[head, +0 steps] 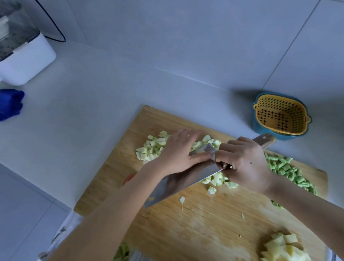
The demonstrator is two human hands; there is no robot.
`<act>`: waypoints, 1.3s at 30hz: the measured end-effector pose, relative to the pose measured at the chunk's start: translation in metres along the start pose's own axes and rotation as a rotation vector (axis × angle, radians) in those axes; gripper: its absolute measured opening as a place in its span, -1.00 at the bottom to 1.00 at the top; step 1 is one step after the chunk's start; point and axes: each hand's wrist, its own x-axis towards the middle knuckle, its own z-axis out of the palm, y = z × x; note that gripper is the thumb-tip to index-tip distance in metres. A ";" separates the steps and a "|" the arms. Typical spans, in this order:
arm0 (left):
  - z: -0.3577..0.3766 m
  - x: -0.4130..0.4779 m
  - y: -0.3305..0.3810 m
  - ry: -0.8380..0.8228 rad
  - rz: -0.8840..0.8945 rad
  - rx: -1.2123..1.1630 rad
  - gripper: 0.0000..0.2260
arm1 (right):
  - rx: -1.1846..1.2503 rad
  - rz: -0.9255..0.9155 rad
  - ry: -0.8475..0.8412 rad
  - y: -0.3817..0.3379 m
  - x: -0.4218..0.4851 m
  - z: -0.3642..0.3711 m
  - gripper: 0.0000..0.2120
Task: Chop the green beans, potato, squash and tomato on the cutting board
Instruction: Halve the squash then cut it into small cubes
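While the cleaver (178, 182) tilts across the cutting board (196, 222): squash is the step in hand, and it looks close to finished. No whole piece shows, only dice.
Right hand (243, 161): wrapped tight round the cleaver where handle meets blade. The wooden handle end pokes out beyond the knuckles, and the blade runs off towards the left forearm.
Left hand (179, 150): flat, palm down, fingers straight and a little blurred. It lies on the diced squash (151, 148) with its thumb side against the flat of the blade, and it grasps nothing.
Squash: the biggest heap sits under and beyond the left hand, with a smaller scatter just below the right hand's fingers, by the blade's edge.
Green beans (286, 169): cut short already, piled just outside the right wrist.
Potato (283, 250): pale yellow cubes heaped beside the right forearm, on the wearer's side.
Tomato: can't call it. A red sliver (130, 177) peeks out beside the left forearm, mostly hidden.
Next move, my call: sweep the stragglers into the heap, blade and flat hand together with fingertips off the edge, then clear room mid-board for the tomato.
Off the board: a yellow strainer basket (281, 115) beyond the right hand, and a blue cloth (4, 104) and white appliance (12, 51) well beyond the left.
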 end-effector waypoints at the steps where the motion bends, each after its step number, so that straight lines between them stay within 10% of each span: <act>1: 0.004 0.004 -0.006 0.004 -0.019 0.038 -0.41 | 0.006 0.004 0.000 0.001 -0.001 0.001 -0.86; 13: 0.006 0.019 -0.047 0.258 -0.102 0.095 -0.68 | 0.108 0.130 -0.048 0.012 -0.018 0.002 -0.76; 20: -0.027 -0.018 -0.056 0.335 -0.291 -0.051 -0.85 | 0.505 0.767 -0.090 0.028 -0.069 -0.006 -0.75; 27: 0.056 -0.097 -0.011 -0.307 0.285 0.390 -0.65 | 0.964 1.208 0.140 0.019 -0.104 -0.006 -0.83; 39: 0.067 -0.069 -0.009 0.074 0.345 0.714 -0.75 | 0.980 1.248 0.259 -0.001 -0.125 -0.008 -0.73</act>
